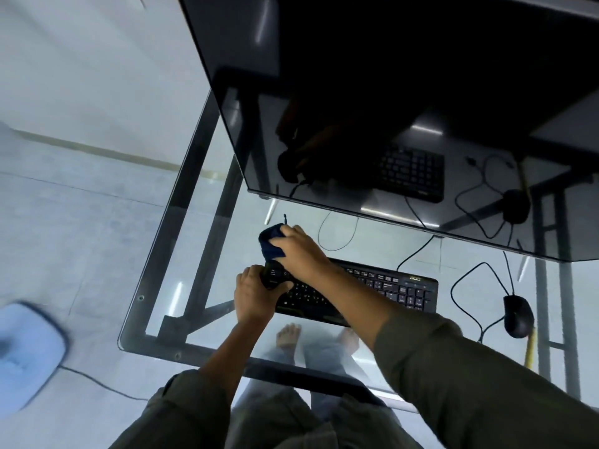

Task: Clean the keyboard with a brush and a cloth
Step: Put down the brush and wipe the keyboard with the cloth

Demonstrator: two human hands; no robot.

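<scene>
A black keyboard (382, 288) lies on the glass desk (181, 247) in front of the monitor. My left hand (254, 294) grips the keyboard's left end, fingers curled over its edge. My right hand (299, 247) reaches across above the left hand and holds a dark blue cloth (270, 243) bunched at the keyboard's far left corner. No brush is visible.
A large dark monitor (389, 108) leans over the back of the desk. A black wired mouse (518, 315) sits right of the keyboard, with cables looping behind it. A pale blue device (26, 354) with a cord lies on the floor at left.
</scene>
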